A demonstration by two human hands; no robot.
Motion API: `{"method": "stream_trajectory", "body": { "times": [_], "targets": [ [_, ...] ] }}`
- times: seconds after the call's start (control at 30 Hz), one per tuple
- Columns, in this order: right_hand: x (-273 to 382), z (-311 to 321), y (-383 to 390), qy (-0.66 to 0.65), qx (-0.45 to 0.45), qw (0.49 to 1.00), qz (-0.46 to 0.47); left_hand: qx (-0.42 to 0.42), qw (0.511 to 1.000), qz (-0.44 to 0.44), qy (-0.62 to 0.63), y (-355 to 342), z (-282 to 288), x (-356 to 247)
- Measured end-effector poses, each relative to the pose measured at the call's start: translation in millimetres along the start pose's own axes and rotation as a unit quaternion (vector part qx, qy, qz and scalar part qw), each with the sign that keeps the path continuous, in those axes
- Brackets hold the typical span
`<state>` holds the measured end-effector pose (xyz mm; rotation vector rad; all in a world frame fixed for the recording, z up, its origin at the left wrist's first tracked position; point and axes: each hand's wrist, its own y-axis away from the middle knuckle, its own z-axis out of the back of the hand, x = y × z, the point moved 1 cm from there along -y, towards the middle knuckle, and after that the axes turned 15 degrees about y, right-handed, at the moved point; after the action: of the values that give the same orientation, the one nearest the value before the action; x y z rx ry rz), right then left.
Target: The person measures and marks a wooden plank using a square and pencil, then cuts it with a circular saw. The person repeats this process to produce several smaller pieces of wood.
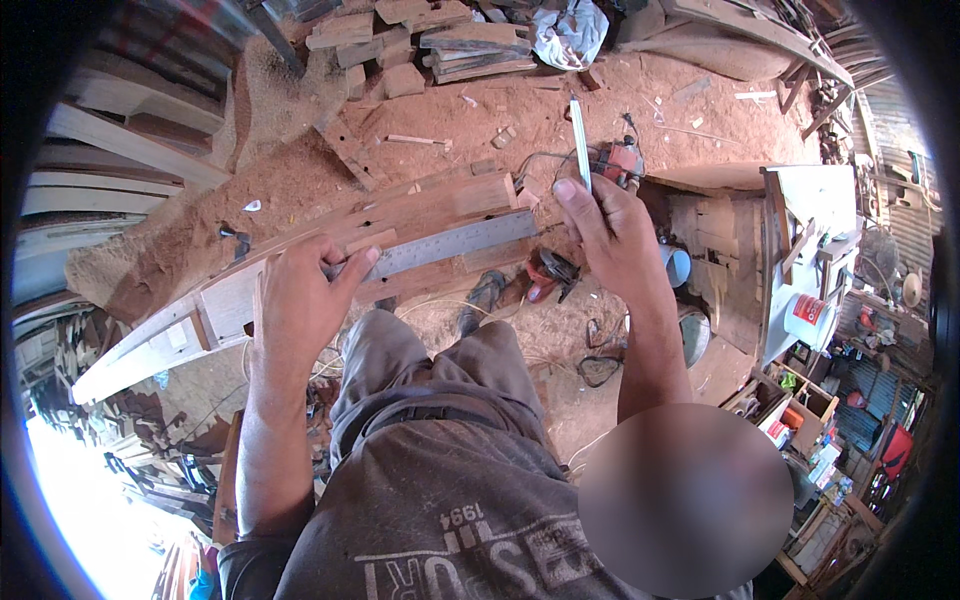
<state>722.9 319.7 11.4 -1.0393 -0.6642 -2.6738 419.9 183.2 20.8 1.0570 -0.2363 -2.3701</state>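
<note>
My left hand (310,285) grips the near end of a steel ruler (455,240), thumb on its face, over a long pale wooden workpiece (215,305) that runs diagonally from the lower left to the middle. The ruler lies along the wood, its far end near the board's right end. My right hand (595,225) is raised just right of that end, closed on a slim, light-coloured stick (580,135) pointing upward; I cannot make out exactly what it is.
A red power tool (618,160) and a red-and-black tool (545,275) with cords lie on the sawdust-covered ground. A white-topped bench (800,205) with a bucket (805,318) stands right. Wood offcuts (470,50), a white sack (568,30) and stacked planks (120,140) line the edges.
</note>
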Motion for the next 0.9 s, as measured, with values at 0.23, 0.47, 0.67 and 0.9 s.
{"method": "stream_trajectory", "body": {
  "times": [0.23,0.47,0.67,0.9],
  "targets": [
    [-6,6,3,-0.090,-0.121,0.988,0.040,-0.005,1.000,0.005,0.021,3,-1,7],
    [-47,-6,11,-0.253,-0.024,0.967,0.033,-0.010,1.000,-0.013,-0.007,2,0,6],
    [-8,-18,6,-0.394,-0.021,0.919,-0.003,0.016,0.999,0.028,-0.008,-1,1,0],
    [-7,-28,7,-0.154,-0.074,0.984,0.051,-0.006,1.000,-0.005,0.014,1,-2,5]
  ]
}}
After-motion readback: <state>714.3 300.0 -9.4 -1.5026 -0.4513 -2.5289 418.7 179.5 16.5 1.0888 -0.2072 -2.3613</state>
